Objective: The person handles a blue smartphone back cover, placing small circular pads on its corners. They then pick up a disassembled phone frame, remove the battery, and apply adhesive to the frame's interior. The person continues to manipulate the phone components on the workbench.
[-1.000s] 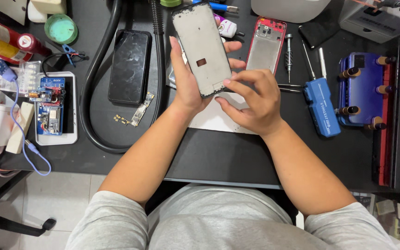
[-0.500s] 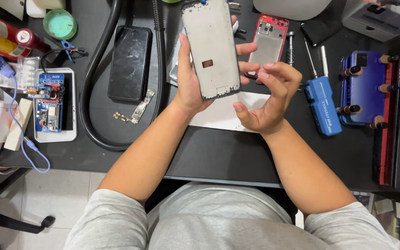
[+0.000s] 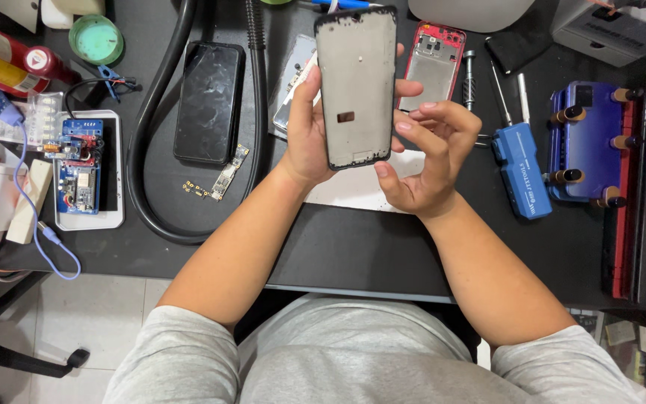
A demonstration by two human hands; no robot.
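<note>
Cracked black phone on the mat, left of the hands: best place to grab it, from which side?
Take the cracked black phone by its two long edges, hand coming straight down from above. It lies flat, face up, long axis pointing away from the person, and both long edges show bare mat. The black hose curves close on its left, so keep fingers tight.

Thing: phone frame (image 3: 356,82), a flat grey plate with a black rim
Detail: a small dark rectangular cut-out below its middle
Pose: upright, broad face toward the camera
Place: held above the table (image 3: 353,247), clear of its surface
</note>
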